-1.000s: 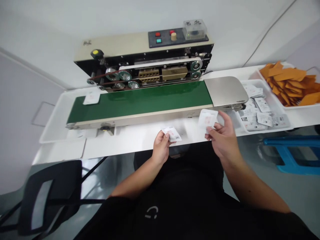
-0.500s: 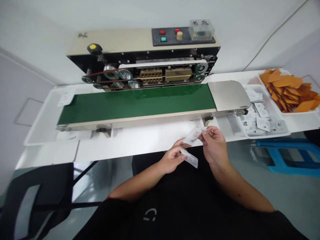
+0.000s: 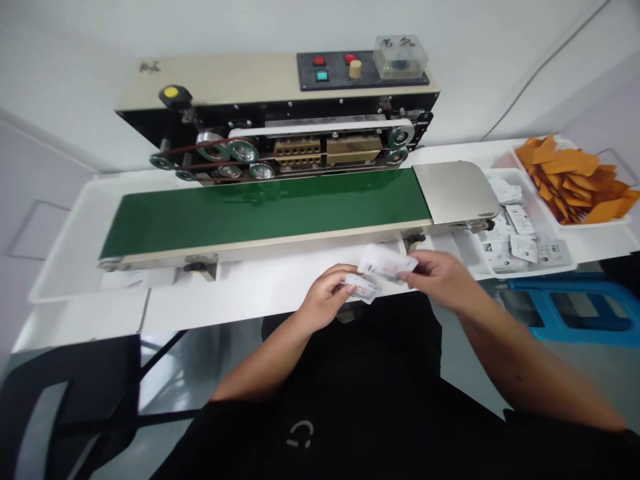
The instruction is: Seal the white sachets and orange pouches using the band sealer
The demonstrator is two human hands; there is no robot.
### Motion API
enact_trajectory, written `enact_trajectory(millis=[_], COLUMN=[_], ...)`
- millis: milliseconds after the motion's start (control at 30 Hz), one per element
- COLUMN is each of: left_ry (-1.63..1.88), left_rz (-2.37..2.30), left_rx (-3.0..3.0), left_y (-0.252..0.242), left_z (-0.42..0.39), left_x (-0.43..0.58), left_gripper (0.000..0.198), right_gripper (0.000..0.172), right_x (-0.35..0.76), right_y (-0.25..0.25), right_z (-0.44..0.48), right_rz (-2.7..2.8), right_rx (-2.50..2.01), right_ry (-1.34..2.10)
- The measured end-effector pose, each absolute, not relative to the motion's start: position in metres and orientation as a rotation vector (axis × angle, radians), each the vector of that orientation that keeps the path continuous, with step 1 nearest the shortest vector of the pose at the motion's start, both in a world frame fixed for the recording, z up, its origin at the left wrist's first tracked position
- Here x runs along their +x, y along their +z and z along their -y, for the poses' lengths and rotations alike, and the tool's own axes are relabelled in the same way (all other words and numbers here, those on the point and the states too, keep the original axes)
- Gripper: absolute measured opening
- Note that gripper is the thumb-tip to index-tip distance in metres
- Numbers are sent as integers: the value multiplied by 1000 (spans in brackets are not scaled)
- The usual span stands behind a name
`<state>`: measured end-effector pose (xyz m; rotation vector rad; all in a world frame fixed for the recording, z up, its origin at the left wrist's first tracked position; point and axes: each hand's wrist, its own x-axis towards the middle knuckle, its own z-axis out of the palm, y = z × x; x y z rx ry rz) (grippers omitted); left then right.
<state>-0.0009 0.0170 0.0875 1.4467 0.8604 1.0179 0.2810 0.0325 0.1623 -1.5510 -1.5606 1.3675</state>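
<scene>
From your head camera, you can see both of your hands held up close together over the white table. Your left hand is curled shut, and its fingers grip the small white packet. Your right hand is pinching the big white packet at its edge with the tips of its fingers. The two packets lie one over the other, just in front of the long machine, so they are near you and above the table, not on it. The green belt runs along the front of the machine, and a shiny metal plate sits at its right end. To your right, a white tray holds a heap of white packets, so lots of them are there. Past that, a white bin is full of orange packets. Under the table on the right you can see a blue stool, and on the left a black chair.
</scene>
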Motion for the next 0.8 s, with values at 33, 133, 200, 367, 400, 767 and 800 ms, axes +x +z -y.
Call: enact_trajectory(millis=[33,133,200,367,400,767,800], left_ry=[1040,1063,1071,1075,1078,1119,1122], left_rz=[-883,-917,-932,-936,-936,-870,-863], left_rx=[1428,1328,1214,999,983,1074,1097], left_y=[87,81,74,58,57,63,64], left_z=[-16,-12,-10,-7,-7,-13,-13], left_x=[-1,-3,-3,-3,-3,-12,-13], left_gripper=[31,33,33,34,35,29,29], right_gripper=[23,32,33,11,9,4,4], right_x=[288,308,318,326,325,291,287], right_y=[167,181,189,194,194,188,189], right_z=[-41,-69,-90,-139,-147,-191,-192], right_rz=[1455,1119,928,695,657,531,520], right_rx=[-1546,-1472,-1424,-1412,-1411,-1391,-1395], right_ry=[1363,1319,1296,1288,1272,1281,1292])
